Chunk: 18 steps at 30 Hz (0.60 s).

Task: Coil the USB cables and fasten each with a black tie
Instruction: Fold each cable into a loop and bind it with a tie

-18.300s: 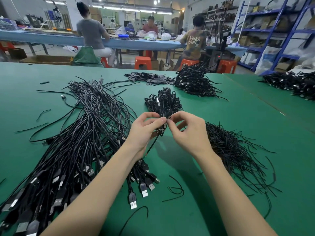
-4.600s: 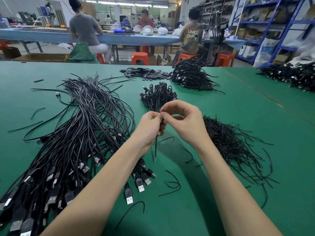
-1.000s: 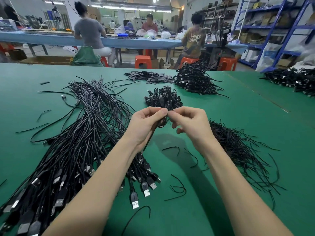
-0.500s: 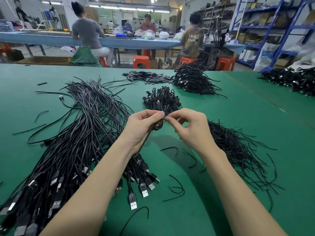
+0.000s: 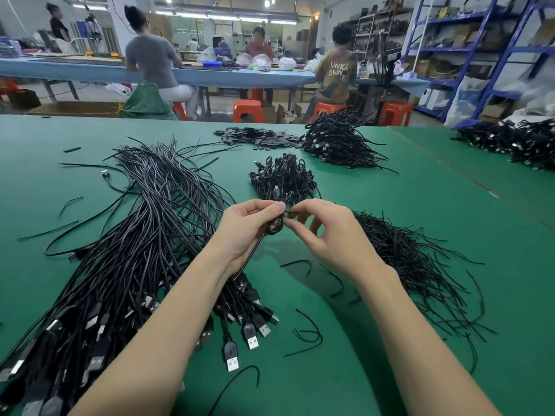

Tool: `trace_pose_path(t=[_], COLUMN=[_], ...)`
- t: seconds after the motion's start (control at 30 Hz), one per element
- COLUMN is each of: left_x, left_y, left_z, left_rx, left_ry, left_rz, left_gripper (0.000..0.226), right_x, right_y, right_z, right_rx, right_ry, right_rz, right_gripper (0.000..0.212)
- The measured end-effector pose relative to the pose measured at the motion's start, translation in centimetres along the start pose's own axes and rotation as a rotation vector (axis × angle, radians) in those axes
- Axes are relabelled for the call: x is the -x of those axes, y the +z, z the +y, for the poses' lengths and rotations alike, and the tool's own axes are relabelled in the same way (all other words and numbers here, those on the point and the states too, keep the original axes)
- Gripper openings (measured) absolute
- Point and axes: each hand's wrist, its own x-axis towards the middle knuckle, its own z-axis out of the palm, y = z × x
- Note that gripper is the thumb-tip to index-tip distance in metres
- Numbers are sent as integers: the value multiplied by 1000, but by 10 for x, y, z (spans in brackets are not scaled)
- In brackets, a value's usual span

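Head view: we note the left hand gripping a coiled USB cable above the green surface, while the right hand pinches a black tie at the coil — loose cables lie left, spare ties right, finished coils just beyond.

Coiled cable mostly hidden inside left hand, tie between fingertips too thin to trace, loose cable bundle left of that hand cut off by frame edge, shelving far right blurred.
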Motion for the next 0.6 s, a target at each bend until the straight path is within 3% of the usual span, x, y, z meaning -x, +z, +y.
trace_pose_path(t=[0.17, 0.23, 0.3, 0.37, 0.4, 0.43, 0.5, 0.57, 0.6], left_x=[1, 3, 3, 3, 2, 2, 1, 1, 1], left_y=[0, 3, 5, 5, 4, 2, -2, -4, -4], left_z=[1, 0, -1, 1, 2, 3, 3, 1, 0], left_rx=[-18, 7, 18, 7, -9, -23, -11, 13, 13], left_ry=[-40, -18, 8, 19, 17, 9, -19, -48, -61], left_rz=[-15, -8, 1, 3, 7, 17, 47, 70, 72], left_gripper=[8, 7, 8, 8, 7, 7, 8, 8, 7], right_x=[5, 4, -1, -9, -11, -12, -9, -2, 0], right_y=[6, 13, 18, 21, 20, 21, 21, 19, 17], right_z=[1, -5, -14, -25, -28, -27, -26, -17, -10], right_rx=[31, -80, -516, -1304, -1547, -1568, -1081, -398, -193], right_ry=[-4, 86, 403, 835, 974, 1012, 804, 403, 216], right_rz=[85, 120, 116, -2, -50, -87, -89, 27, 59], right_gripper=[19, 28, 36, 34, 31, 30, 27, 11, 14])
